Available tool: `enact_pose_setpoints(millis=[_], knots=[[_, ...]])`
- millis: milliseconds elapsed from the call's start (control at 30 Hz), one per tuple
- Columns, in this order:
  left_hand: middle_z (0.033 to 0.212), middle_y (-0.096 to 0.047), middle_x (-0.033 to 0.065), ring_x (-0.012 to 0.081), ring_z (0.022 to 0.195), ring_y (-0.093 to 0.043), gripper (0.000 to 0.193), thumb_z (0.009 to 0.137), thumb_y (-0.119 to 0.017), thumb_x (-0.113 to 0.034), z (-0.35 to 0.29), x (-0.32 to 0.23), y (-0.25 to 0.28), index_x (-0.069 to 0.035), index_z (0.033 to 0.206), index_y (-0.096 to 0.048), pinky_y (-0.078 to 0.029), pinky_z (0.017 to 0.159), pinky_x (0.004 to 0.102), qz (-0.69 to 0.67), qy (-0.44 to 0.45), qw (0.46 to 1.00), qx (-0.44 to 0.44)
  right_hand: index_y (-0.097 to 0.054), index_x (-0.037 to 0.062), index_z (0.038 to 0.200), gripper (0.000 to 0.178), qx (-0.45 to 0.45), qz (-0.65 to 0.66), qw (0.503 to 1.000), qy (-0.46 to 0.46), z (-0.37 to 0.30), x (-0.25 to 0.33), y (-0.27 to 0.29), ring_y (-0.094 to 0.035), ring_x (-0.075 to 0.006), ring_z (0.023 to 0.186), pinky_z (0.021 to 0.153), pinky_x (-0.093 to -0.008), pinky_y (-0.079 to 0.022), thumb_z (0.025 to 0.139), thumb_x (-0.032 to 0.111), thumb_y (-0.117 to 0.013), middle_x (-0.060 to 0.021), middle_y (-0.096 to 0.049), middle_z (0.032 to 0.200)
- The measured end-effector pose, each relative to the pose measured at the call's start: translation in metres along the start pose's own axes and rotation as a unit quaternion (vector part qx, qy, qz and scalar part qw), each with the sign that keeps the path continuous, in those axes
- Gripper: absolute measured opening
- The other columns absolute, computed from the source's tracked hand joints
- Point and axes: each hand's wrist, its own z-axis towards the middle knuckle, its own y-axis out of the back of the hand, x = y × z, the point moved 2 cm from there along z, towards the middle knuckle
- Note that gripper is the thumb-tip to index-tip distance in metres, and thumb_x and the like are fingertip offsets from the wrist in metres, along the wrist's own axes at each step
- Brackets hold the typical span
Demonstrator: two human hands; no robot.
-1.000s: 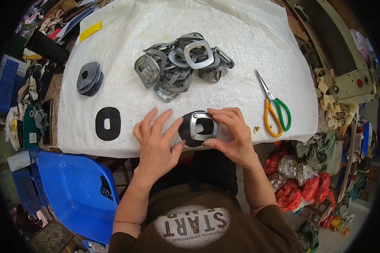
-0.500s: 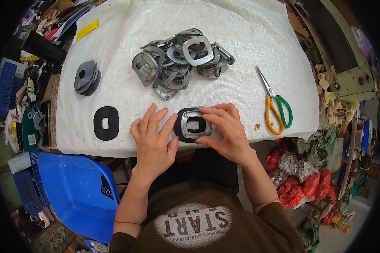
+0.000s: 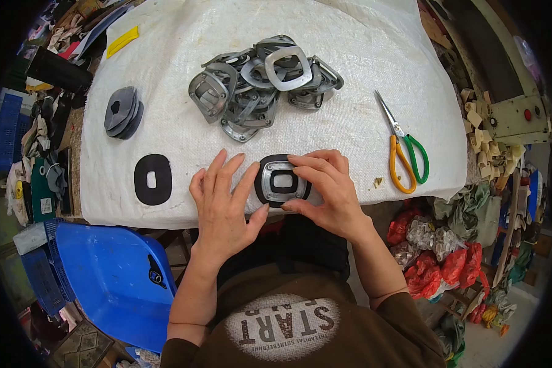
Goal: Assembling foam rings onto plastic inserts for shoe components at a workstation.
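A silver metal frame with rounded corners lies on a black rounded pad near the cloth's front edge. Inside the frame's opening, black material surrounds the pad's central hole. My right hand grips the right side of frame and pad, fingers at the top corner and thumb at the bottom. Just left of them rests my left hand, its fingers spread and thumb close to the pad, holding nothing. Another black pad lies flat farther left. Behind the hands sits a heap of metal frames.
A stack of grey pads stands at the left, below a yellow strip. Scissors with orange and green handles lie at the right. A blue tub is below left; red plastic bags are below right.
The left hand's thumb and fingers have eased slightly away from the pad. Its hole now appears more centred within the metal frame. The right hand keeps its grip; the whole view has shifted slightly.
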Motion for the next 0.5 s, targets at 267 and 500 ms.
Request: enact_pose_setpoints(millis=[267, 500], knots=[[0.124, -0.044, 0.0129, 0.031, 0.124, -0.033, 0.059, 0.062, -0.07, -0.022, 0.0, 0.0007, -0.001, -0.008, 0.117, -0.053, -0.021, 0.098, 0.0485, 0.003, -0.001, 1.0, -0.002, -0.055, 0.0071, 0.103, 0.056, 0.0, 0.002, 1.0, 0.002, 0.0015, -0.0007, -0.0003, -0.051, -0.0281, 0.099, 0.084, -0.0367, -0.041, 0.053, 0.013, -0.08, -0.0058, -0.057, 0.114], [0.124, -0.044, 0.0129, 0.0311, 0.123, -0.034, 0.059, 0.062, -0.069, -0.022, -0.0001, 0.0011, -0.0014, -0.008, 0.117, -0.054, -0.021, 0.098, 0.0484, -0.001, -0.001, 1.0, -0.004, -0.056, 0.0067, 0.102, 0.055, 0.006, -0.003, 1.0, 0.003, 0.0017, -0.0012, -0.0004, -0.05, -0.0281, 0.099, 0.085, -0.0369, -0.04, 0.054, 0.014, -0.079, -0.0061, -0.057, 0.115]])
